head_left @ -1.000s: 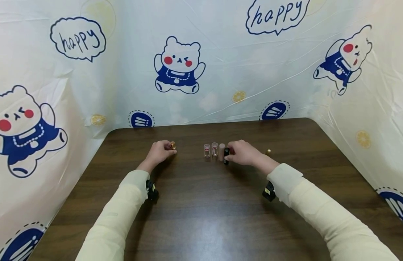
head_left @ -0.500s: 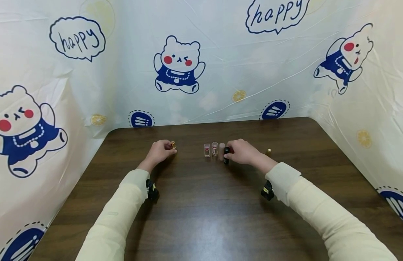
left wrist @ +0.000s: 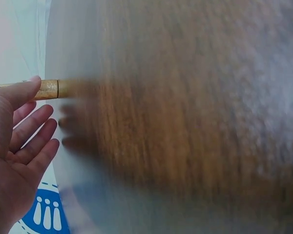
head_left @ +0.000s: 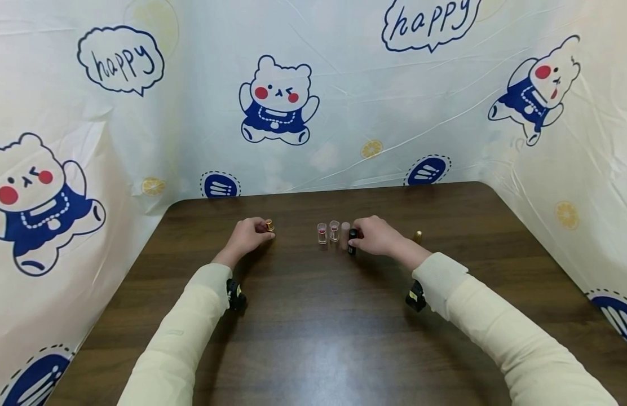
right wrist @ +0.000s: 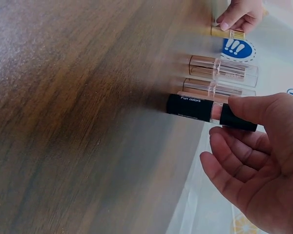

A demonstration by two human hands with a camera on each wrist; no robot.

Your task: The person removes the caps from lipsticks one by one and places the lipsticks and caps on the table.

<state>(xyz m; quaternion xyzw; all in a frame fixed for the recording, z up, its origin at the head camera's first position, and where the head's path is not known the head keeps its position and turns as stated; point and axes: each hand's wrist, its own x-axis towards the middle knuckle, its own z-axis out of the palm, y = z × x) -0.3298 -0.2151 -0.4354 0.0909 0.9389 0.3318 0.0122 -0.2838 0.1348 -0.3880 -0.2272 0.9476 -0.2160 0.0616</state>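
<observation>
Left hand [head_left: 246,237]: left of centre in the head view; thumb and forefinger pinch a gold lipstick tube [head_left: 269,225], held upright. In the left wrist view the remaining fingers lie loosely spread below the tube, at the left edge.

Right hand [head_left: 379,237]: right of centre in the head view; thumb and fingers pinch the upper part of a black lipstick tube [right wrist: 189,107], upright, lettered "Fun colors", with a pinkish band near its middle.

Clear-topped lipstick tubes [head_left: 322,233], two: upright, side by side, near the middle of the head view.

Pink tube [head_left: 345,235]: upright, between the clear-topped pair and the black tube; partly hidden.

Second gold tube [head_left: 418,236]: right of centre, beyond the right wrist, lower part hidden.

Table [head_left: 313,327]: dark brown wood grain, rounded far corners, filling the lower middle.

Backdrop cloth [head_left: 202,124]: pale, across the top and sides; printed bears, lemon slices, "happy" in speech bubbles.

Sleeves [head_left: 176,332]: cream, two, from the bottom edge; a black device [head_left: 236,294] at each wrist.
</observation>
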